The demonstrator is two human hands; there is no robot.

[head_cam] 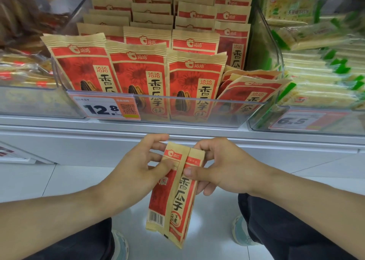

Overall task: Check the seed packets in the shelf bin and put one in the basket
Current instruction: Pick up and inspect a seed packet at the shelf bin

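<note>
Head view showed me both hands low in the middle, in front of the white shelf [177, 133]. I held one seed packet [173, 196] there with its back side toward me, so the long seam and a barcode at its lower left were visible. My left hand [138, 167] pinched the upper left part of this packet, thumb on the near face and the other fingers curled behind it. My right hand [219, 169] pinched the upper right part in the same way, its thumb pressing just beside the seam. The packet hung almost upright, a little tilted, with its bottom end toward my legs.

Farther away, the clear shelf bin [197, 109] was standing on the shelf, full of the same red and tan packets. Three packets stood upright in the near row, more rows stood behind them, and at the right side of the bin some packets [252, 94] leaned over flat. A price label [104, 107] reading 12.8 was fixed on the near wall of the bin at the left. To the right was another bin with green and pale packets [320, 78], and its label [296, 120] read 6.5. I could not see any basket in this view. Below the hands were dark trousers and shoes on the pale floor [59, 178].
</note>
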